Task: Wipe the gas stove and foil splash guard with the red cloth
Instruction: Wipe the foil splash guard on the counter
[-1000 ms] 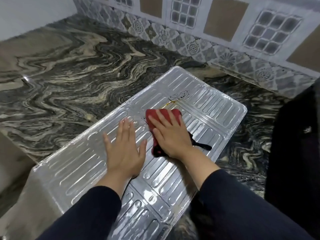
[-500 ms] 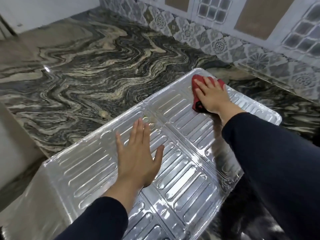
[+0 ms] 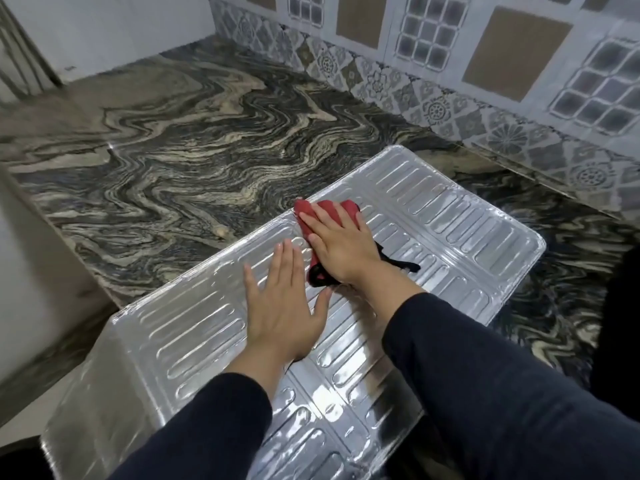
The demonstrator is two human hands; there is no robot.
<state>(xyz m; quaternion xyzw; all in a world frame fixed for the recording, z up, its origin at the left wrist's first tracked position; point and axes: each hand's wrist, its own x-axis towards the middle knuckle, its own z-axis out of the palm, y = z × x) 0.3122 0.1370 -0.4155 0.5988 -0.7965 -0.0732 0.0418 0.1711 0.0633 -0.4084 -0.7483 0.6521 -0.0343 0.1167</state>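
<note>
The foil splash guard lies flat on the marbled counter, its near end hanging over the counter's edge. My right hand presses the red cloth flat against the guard near its left rim, at the middle fold. The cloth has a black edge that sticks out behind my palm. My left hand lies flat on the foil with fingers spread, just below and left of the cloth, holding nothing. No gas stove can be seen.
The dark wavy-patterned stone counter stretches to the left and back. A patterned tile wall runs along the rear. A dark object sits at the right edge.
My right hand has swept the cloth from the guard's far corner back toward the middle left rim. My left hand has stayed flat on the foil.
</note>
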